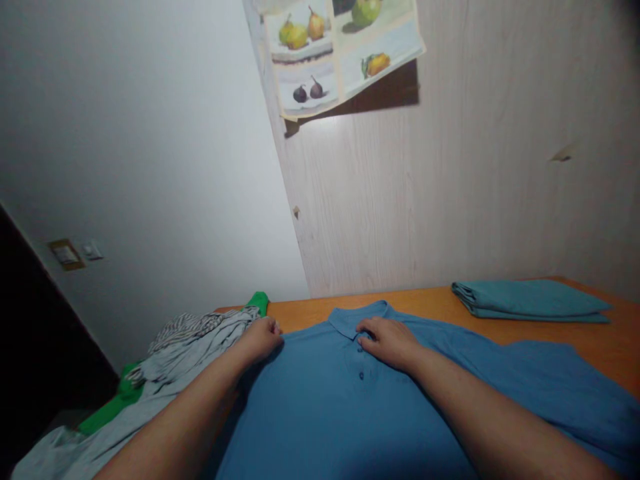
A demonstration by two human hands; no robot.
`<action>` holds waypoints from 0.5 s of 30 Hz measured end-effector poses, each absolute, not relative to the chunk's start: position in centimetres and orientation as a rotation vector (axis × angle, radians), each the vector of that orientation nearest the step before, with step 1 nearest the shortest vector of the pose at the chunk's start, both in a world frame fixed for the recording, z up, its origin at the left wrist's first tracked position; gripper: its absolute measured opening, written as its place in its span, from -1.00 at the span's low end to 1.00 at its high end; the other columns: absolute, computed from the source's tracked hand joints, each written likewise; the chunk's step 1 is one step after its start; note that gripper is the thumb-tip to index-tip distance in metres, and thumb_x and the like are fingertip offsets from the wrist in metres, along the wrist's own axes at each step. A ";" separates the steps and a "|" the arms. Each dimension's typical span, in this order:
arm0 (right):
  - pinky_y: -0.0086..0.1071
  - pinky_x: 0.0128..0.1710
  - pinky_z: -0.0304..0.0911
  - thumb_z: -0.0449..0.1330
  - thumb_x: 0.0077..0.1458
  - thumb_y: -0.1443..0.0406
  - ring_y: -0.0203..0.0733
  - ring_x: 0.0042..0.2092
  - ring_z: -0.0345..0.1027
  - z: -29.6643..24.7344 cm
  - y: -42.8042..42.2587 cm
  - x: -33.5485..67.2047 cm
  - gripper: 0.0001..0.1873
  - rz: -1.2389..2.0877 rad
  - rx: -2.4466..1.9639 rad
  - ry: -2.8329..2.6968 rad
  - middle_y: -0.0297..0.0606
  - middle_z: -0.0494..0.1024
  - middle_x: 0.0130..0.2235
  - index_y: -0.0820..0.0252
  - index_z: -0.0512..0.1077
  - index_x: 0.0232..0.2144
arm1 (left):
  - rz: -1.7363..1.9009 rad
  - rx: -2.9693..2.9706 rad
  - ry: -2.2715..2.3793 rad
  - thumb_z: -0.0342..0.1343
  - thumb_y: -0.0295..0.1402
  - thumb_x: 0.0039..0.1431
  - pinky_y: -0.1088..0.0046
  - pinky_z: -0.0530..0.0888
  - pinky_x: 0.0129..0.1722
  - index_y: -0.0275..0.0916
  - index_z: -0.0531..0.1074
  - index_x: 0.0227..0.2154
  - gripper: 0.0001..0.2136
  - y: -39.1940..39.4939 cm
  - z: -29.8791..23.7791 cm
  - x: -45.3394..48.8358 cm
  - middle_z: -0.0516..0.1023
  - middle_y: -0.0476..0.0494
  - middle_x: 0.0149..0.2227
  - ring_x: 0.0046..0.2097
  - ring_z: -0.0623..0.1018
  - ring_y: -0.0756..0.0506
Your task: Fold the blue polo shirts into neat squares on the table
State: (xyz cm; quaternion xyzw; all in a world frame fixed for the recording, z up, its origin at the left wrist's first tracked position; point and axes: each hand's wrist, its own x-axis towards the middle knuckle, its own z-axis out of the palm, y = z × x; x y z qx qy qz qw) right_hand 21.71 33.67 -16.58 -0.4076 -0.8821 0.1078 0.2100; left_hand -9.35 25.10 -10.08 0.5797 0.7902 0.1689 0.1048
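Observation:
A blue polo shirt (320, 393) lies spread front side up, its collar toward the wall and its buttons running down the middle. My left hand (263, 338) is closed on the shirt's shoulder edge at the left, and that side's sleeve does not show. At the collar's right side is my right hand (390, 340), its thumb and fingers curled in on the cloth beside the top of the button placket. The right sleeve stretches out flat past my right forearm.
On the orange-brown table (300, 313), a folded teal cloth (535, 300) sits at the back right. Rumpled grey clothes (175, 367), with striped and green fabric (115, 407), are heaped at the left. Fruit pictures (345, 53) hang on the wall behind.

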 end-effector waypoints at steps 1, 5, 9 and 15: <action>-0.31 -0.16 0.19 0.13 0.19 0.12 -0.05 -0.08 0.46 -16.5 33.6 21.7 -0.65 0.298 -1.130 -2.456 -0.24 0.60 -0.10 -0.04 0.52 -0.02 | 0.535 1.687 2.345 0.11 -0.40 -0.11 0.49 0.14 -0.49 -0.16 0.23 -0.57 -0.87 25.0 -9.9 -9.6 0.29 0.07 -0.58 -0.47 0.31 -0.02; -0.30 -0.17 0.20 0.13 0.19 0.12 -0.04 -0.10 0.46 -16.4 33.6 21.7 -0.65 0.303 -1.153 -2.467 -0.24 0.60 -0.10 -0.05 0.52 -0.02 | 0.616 1.634 2.272 0.12 -0.25 -0.03 0.50 0.17 -0.51 -0.16 0.25 -0.56 -0.83 24.2 -9.4 -9.9 0.27 0.10 -0.60 -0.53 0.30 0.00; -0.29 -0.17 0.20 0.12 0.19 0.11 -0.05 -0.11 0.47 -16.3 33.6 21.7 -0.65 0.312 -1.156 -2.466 -0.24 0.60 -0.10 -0.04 0.52 -0.02 | 0.292 1.749 2.269 0.26 -0.15 -0.13 0.49 0.19 -0.49 -0.18 0.37 -0.62 -0.75 23.1 -9.0 -9.5 0.38 0.05 -0.60 -0.49 0.39 -0.05; -0.29 -0.15 0.20 0.11 0.19 0.10 -0.04 -0.09 0.46 -16.3 33.6 21.9 -0.65 0.320 -1.145 -2.475 -0.22 0.60 -0.10 -0.02 0.52 -0.03 | 0.321 1.834 2.644 0.10 -0.18 0.10 0.45 0.16 -0.42 -0.17 0.45 -0.48 -0.81 22.7 -7.6 -11.4 0.51 -0.08 -0.45 -0.35 0.47 -0.12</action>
